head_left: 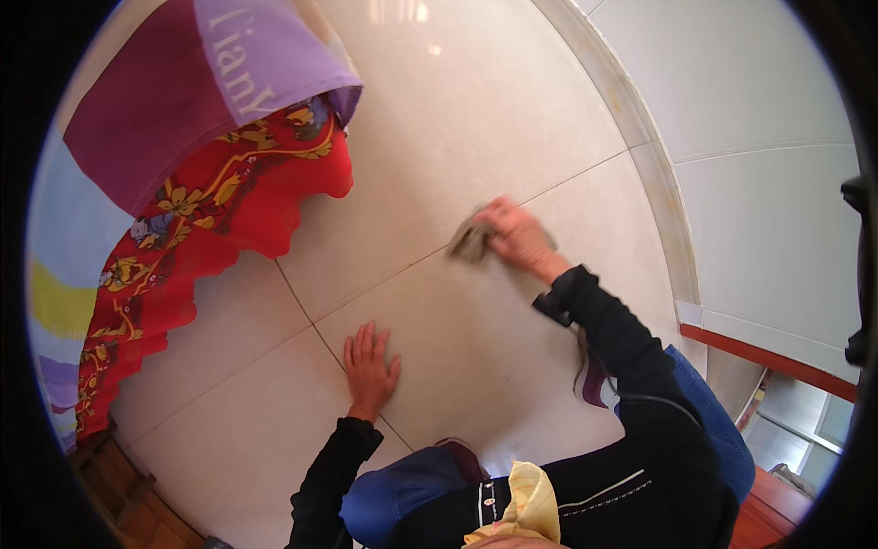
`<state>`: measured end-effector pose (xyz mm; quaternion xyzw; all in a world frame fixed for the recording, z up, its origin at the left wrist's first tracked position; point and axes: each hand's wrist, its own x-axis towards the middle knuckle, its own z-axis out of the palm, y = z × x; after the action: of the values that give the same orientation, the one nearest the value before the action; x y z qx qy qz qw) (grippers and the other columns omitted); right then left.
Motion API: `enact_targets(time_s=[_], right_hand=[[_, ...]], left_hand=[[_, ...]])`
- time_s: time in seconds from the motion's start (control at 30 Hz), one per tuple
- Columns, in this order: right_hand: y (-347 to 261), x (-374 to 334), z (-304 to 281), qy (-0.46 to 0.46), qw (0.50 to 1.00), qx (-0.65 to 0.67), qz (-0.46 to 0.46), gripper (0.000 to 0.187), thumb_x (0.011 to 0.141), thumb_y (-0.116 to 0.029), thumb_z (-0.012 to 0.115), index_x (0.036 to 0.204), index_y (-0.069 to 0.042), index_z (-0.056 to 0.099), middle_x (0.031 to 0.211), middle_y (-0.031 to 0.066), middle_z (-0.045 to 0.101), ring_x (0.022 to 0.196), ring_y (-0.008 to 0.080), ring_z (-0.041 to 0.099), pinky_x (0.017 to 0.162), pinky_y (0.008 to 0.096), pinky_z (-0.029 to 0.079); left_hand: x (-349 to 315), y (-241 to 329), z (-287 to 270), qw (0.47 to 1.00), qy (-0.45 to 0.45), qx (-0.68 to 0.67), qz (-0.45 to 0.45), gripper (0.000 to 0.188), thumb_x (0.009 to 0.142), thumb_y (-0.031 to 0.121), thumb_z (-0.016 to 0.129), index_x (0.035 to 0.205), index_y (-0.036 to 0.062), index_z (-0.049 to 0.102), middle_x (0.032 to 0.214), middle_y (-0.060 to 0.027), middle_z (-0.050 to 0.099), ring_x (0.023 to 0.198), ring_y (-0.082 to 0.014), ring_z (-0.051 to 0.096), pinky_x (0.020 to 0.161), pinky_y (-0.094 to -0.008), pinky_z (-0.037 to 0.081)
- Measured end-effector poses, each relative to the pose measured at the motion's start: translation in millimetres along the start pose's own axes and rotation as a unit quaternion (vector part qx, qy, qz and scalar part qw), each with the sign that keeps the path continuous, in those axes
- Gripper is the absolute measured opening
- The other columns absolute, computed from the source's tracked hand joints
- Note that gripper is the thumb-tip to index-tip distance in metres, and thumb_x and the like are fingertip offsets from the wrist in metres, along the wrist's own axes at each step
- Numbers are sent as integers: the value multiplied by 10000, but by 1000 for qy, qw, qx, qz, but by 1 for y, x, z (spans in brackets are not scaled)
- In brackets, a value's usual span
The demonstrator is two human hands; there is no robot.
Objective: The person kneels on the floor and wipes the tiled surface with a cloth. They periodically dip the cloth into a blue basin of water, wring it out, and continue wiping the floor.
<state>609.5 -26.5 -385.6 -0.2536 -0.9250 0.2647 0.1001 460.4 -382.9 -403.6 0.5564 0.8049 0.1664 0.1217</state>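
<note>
Wiping was under way: right hand [517,233] clamped on a grey rag [470,241] pressed to the floor tile [476,110], left hand [369,364] splayed flat beside the grout line [302,302], bracing; next stroke needed fresh tile.

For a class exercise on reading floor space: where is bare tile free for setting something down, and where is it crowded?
Free: tile floor between the red bed cover and the wall skirting; also tile left of the left hand. Crowded: around the right hand pressing the rag, and near the knees.

The left hand [370,364] lies flat with fingers spread, while the outstretched right hand [517,236] is clenched.
</note>
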Motion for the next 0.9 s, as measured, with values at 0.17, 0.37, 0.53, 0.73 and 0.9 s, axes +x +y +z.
enact_targets(time_s=[0.17,0.37,0.53,0.73,0.9], right_hand=[[73,84,-1,228,941,-130,213,329,832,-143,641,1159,-132,606,1139,116,547,991,333,600,842,421,515],[-28,106,63,194,980,-36,-31,319,714,-123,705,1029,-157,666,1032,77,615,947,304,603,794,407,497],[-91,-28,67,60,989,32,-134,347,684,-145,739,1018,-189,657,1016,44,600,906,267,595,782,382,477],[-105,-168,35,-163,980,112,-19,340,730,-212,756,1046,-161,642,1021,78,572,921,292,599,782,413,510],[-72,-156,-37,-214,961,145,103,339,803,-307,700,1086,-126,656,1045,113,601,979,327,602,830,423,499]], left_hand=[[-2,0,0,1000,2,-2,-2,565,858,259,660,1363,86,475,1478,-152,383,1373,-318,352,1149,-508,234],[-1,1,0,1000,0,0,-3,564,862,260,648,1363,78,462,1482,-155,380,1379,-325,346,1149,-517,228],[0,0,0,1000,6,8,-1,583,855,266,657,1364,65,456,1486,-148,383,1382,-318,345,1154,-513,226],[-4,-4,4,1000,18,11,8,579,866,269,640,1368,54,447,1492,-151,376,1397,-316,323,1169,-503,200],[-2,-6,5,999,26,12,14,564,885,267,613,1377,52,441,1501,-149,367,1405,-306,311,1175,-486,194]])
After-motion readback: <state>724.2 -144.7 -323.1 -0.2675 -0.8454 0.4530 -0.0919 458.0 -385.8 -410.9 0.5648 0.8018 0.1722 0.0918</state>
